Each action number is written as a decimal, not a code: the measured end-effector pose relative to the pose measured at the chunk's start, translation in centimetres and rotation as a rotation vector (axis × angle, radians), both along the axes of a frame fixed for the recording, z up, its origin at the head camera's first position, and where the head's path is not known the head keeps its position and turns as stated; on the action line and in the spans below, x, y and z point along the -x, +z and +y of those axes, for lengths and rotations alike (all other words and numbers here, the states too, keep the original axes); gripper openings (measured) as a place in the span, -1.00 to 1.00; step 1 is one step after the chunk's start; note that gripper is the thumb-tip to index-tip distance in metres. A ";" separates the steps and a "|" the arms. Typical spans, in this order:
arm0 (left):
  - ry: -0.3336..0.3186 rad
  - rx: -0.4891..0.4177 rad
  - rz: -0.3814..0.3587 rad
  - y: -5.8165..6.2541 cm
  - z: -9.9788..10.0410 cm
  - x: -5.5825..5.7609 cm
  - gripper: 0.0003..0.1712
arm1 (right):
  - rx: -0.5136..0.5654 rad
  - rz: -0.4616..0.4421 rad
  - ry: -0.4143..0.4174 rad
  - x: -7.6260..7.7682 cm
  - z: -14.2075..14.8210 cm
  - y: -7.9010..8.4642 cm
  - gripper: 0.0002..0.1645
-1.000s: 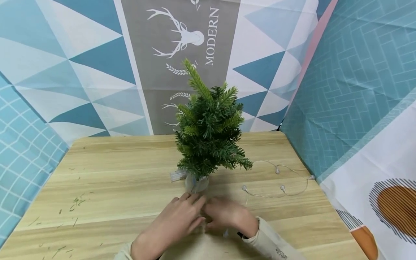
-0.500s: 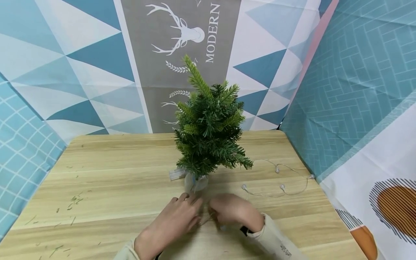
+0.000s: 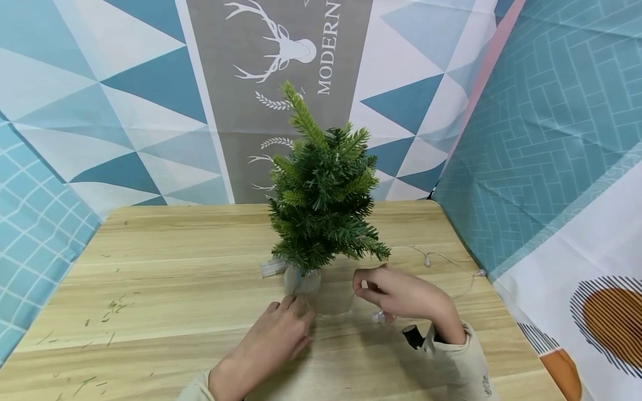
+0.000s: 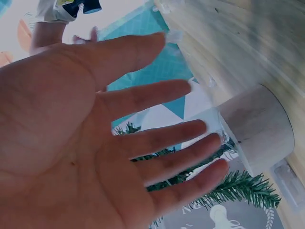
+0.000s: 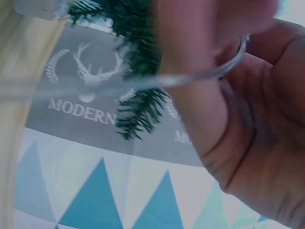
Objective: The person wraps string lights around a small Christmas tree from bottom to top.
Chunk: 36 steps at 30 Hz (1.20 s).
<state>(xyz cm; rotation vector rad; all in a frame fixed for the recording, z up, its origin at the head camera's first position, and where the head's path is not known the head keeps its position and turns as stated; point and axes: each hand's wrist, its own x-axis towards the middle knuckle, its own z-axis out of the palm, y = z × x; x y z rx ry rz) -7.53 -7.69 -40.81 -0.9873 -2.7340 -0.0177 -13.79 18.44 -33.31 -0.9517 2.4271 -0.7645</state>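
A small artificial pine tree (image 3: 323,206) stands mid-table on a pale round base (image 3: 302,281). My right hand (image 3: 408,298), to the right of the base, pinches the thin clear wire of a light string (image 3: 333,315). In the right wrist view the wire (image 5: 157,82) runs from between the curled fingers off to the left. Small clear bulbs (image 3: 379,317) hang just below that hand. My left hand (image 3: 273,340) is in front of the base; the left wrist view shows its fingers straight and spread, fingertips close to the base (image 4: 264,126).
A clear plastic box (image 3: 272,268) lies beside the base on the left. More of the light string (image 3: 453,262) trails over the table's right side. Green needle scraps (image 3: 114,306) are scattered at the left. Patterned cloth (image 3: 145,100) walls the table at back and sides.
My right hand has moved right and up, away from the left hand, drawing the wire into a wide loop in front of the base. The left hand has hardly moved.
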 end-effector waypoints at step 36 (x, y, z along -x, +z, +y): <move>-0.085 -0.368 0.350 3.2 -2.1 2.3 -0.89 | 0.272 0.477 -0.168 -3.8 5.2 4.3 -0.65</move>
